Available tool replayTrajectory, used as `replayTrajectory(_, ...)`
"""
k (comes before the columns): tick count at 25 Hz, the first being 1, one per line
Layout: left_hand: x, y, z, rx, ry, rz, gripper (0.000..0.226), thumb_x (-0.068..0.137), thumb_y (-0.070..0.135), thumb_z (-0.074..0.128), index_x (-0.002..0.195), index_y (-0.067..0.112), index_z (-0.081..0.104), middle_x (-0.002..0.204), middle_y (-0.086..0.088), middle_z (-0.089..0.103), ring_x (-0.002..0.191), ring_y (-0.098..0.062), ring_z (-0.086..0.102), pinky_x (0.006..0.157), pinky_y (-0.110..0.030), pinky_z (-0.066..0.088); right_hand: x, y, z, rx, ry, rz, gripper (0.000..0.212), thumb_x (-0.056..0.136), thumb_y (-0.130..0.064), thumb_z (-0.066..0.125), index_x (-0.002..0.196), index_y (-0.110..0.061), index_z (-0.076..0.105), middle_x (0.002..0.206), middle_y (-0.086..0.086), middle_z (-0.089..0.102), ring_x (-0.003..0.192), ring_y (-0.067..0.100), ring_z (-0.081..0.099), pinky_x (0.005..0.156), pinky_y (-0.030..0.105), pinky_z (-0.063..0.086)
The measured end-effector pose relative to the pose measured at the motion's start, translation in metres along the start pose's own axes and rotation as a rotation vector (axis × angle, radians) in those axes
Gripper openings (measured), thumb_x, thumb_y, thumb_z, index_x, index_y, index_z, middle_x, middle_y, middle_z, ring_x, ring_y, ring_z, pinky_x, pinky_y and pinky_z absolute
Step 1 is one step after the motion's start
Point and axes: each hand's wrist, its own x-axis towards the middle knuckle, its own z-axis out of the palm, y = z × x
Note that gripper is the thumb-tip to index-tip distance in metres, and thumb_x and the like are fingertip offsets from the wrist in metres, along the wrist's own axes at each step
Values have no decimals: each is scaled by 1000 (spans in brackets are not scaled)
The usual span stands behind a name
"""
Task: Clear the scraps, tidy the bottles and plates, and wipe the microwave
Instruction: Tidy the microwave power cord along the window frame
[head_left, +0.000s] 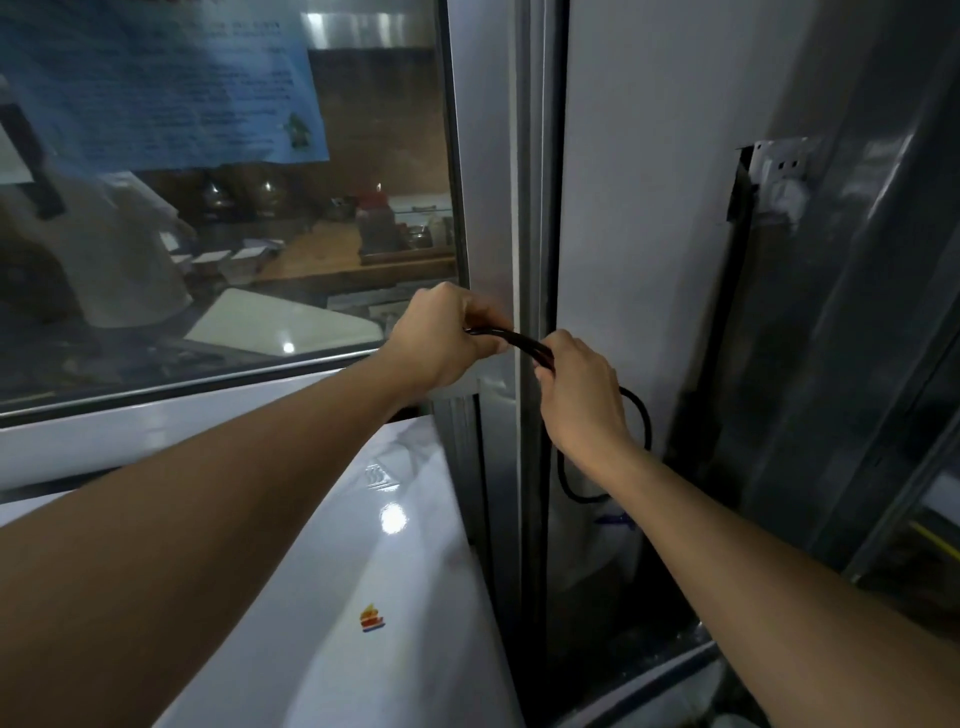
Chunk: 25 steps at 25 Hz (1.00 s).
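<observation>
Fingers of both hands, left hand (441, 338) and right hand (582, 395), pinch a doubled black power cord (511, 340) | glossy white microwave top (395, 571) lies below, unwiped, judging by no cloth | bottles, plates, scraps unseen | white wall socket (779, 176) beyond.

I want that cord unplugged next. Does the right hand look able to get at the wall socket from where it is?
Probably yes. The right hand grips the black cord below the wall socket, and only bare wall lies between them. It must release the cord first.
</observation>
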Motion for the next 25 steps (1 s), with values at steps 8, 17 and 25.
replayTrajectory(8, -1, -27, -15, -126, -171, -212, 14, 82, 9, 69, 95, 12, 71, 89, -10, 70, 75, -15, 59, 67, -25, 49, 3, 23, 5, 161, -10, 55, 9, 95, -10, 47, 94, -10, 56, 90, 5, 57, 84, 19, 57, 67, 25, 42)
replayTrajectory(17, -3, -30, -9, 89, -112, -81, 18, 83, 9, 68, 98, 19, 71, 95, 3, 69, 89, -9, 62, 73, -15, 44, 14, 12, 18, -414, -96, -232, 25, 98, -18, 41, 115, -12, 58, 112, 7, 53, 107, 24, 45, 86, 35, 35)
replayTrajectory(25, -3, -48, -12, 172, -149, -119, 23, 86, 9, 65, 108, 12, 69, 100, 0, 67, 89, -9, 59, 77, -16, 40, 17, 29, 15, -148, -160, -52, 30, 100, -20, 40, 87, -1, 60, 81, 10, 57, 69, 20, 50, 61, 28, 33)
